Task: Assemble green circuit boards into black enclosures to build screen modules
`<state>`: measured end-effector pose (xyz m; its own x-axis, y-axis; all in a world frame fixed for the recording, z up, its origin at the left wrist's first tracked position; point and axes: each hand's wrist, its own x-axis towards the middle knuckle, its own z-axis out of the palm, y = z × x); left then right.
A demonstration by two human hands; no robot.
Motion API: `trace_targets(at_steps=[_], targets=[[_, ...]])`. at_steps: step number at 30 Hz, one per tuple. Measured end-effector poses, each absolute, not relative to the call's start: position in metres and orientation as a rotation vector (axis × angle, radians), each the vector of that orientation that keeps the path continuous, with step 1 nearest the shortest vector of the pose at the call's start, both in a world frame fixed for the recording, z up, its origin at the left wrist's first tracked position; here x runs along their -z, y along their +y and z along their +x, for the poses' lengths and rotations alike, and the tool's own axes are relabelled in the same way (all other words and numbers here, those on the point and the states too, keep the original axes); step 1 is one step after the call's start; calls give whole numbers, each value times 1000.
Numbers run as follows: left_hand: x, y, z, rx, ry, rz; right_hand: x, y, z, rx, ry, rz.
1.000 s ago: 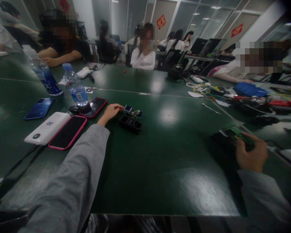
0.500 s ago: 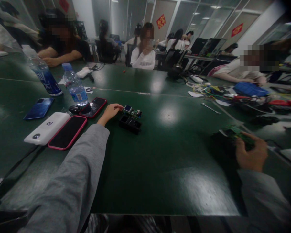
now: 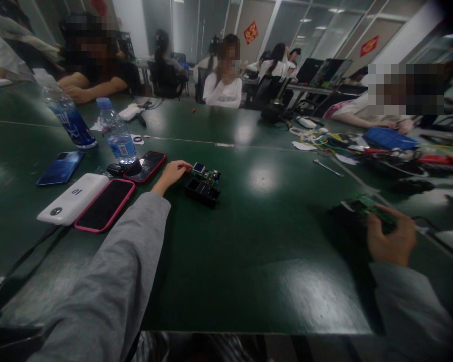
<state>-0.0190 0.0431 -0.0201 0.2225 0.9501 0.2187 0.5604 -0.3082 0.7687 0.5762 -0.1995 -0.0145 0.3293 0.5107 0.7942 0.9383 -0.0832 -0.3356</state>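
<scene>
On the green table, my left hand (image 3: 171, 176) reaches to a small circuit board (image 3: 207, 173) with a little square screen, its fingertips closed at the board's left end. Just in front of that board lies a black plastic case (image 3: 203, 193) with a rectangular opening. Far to the right, my right hand (image 3: 392, 235) grips a green circuit board (image 3: 366, 205) between thumb and fingers. Right beside this board is a dark block-shaped part (image 3: 345, 218); whether the two are joined I cannot tell.
Left of my left arm lie a red-edged phone (image 3: 105, 206), a white power bank (image 3: 73, 198), another phone (image 3: 145, 167) and a blue phone (image 3: 60, 168). Two bottles, one a water bottle (image 3: 117, 133), stand behind. A wrench (image 3: 327, 168) and tangled cables (image 3: 320, 136) lie right. Several people sit beyond.
</scene>
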Motion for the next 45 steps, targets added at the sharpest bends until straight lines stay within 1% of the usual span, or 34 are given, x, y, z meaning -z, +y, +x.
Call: trace_targets(at_steps=[22,35,45], targets=[[10,34,-18,-906,1408,1984,14,-201,577,639,-1322,-1747],[12,36,-17,-926,1410,1977,10,-202,569,605,-1314,-1765],[13,37,-17,-929,1382,1984,15,-200,579,657,-1360,-1746]])
